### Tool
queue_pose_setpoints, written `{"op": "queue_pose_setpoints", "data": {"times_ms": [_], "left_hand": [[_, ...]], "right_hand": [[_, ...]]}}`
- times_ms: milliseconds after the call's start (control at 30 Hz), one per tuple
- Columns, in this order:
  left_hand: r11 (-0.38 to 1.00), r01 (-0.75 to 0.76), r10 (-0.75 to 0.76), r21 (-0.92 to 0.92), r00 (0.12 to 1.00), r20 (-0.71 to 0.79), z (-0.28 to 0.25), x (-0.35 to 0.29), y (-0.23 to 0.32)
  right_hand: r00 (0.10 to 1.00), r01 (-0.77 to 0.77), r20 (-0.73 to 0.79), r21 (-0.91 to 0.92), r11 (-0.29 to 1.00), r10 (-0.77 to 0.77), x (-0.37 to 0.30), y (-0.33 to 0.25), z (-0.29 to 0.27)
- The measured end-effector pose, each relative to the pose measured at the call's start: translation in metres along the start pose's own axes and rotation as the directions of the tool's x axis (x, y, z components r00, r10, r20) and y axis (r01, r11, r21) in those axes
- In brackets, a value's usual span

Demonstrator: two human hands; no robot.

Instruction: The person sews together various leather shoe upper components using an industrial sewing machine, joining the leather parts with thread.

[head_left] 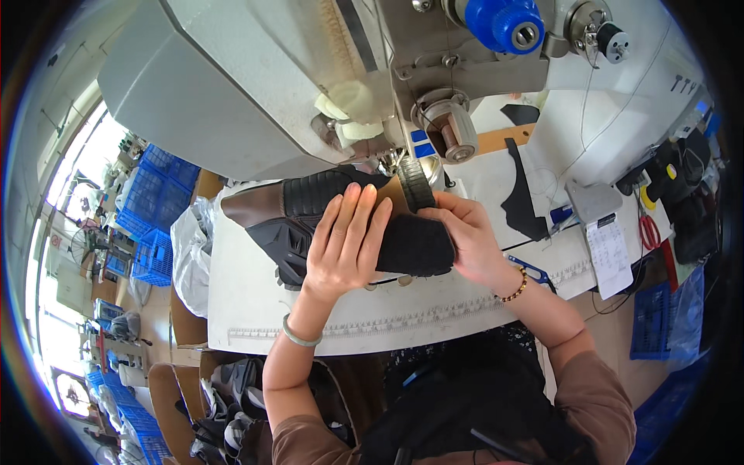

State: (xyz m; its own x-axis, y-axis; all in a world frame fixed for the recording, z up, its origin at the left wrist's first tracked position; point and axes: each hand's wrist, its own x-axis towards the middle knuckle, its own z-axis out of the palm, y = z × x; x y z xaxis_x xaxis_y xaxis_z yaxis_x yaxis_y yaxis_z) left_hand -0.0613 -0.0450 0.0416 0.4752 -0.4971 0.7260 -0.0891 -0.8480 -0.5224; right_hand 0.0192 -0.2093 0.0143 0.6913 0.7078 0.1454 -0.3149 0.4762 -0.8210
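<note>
A black and brown boot upper (418, 245) lies across the white sewing machine table, under the working end of an industrial sewing machine (225, 101). Its quilted black panel and brown section extend to the left. My left hand (346, 252) rests flat on top of it with fingers stretched out. At the upper's right edge, my right hand (474, 239) pinches the material between thumb and fingers, beside a ribbed dark band (417, 184). Part of the upper is hidden under my left hand, and the needle point cannot be made out.
A ruler strip (418, 311) runs along the table's front. Rightward are a black cut piece (521, 194), a blue-handled tool (530, 270), a paper slip (609, 252) and red scissors (649, 232). Boxes of shoe parts (236, 395) stand below left; a plastic bag (192, 252) hangs beside the table.
</note>
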Motion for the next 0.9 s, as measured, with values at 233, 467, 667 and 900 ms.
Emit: {"op": "queue_pose_setpoints", "data": {"times_ms": [233, 467, 667, 900], "left_hand": [[0.999, 0.029, -0.028, -0.022, 0.999, 0.018, -0.001, -0.003, 0.002], [0.998, 0.054, -0.055, 0.023, 0.996, 0.063, -0.003, -0.002, 0.012], [0.998, 0.052, -0.054, 0.030, 0.998, 0.038, 0.000, 0.002, 0.011], [0.998, 0.049, -0.049, 0.031, 0.999, 0.000, 0.010, 0.000, -0.001]], "right_hand": [[0.995, 0.099, 0.007, -0.023, 0.995, -0.099, -0.003, 0.003, -0.008], [0.997, 0.072, 0.031, -0.223, 0.972, -0.067, -0.008, -0.010, -0.007], [1.000, 0.021, -0.001, -0.084, 0.996, -0.021, -0.005, -0.015, -0.003], [0.999, 0.048, -0.008, -0.186, 0.981, -0.050, -0.001, -0.009, -0.007]]}}
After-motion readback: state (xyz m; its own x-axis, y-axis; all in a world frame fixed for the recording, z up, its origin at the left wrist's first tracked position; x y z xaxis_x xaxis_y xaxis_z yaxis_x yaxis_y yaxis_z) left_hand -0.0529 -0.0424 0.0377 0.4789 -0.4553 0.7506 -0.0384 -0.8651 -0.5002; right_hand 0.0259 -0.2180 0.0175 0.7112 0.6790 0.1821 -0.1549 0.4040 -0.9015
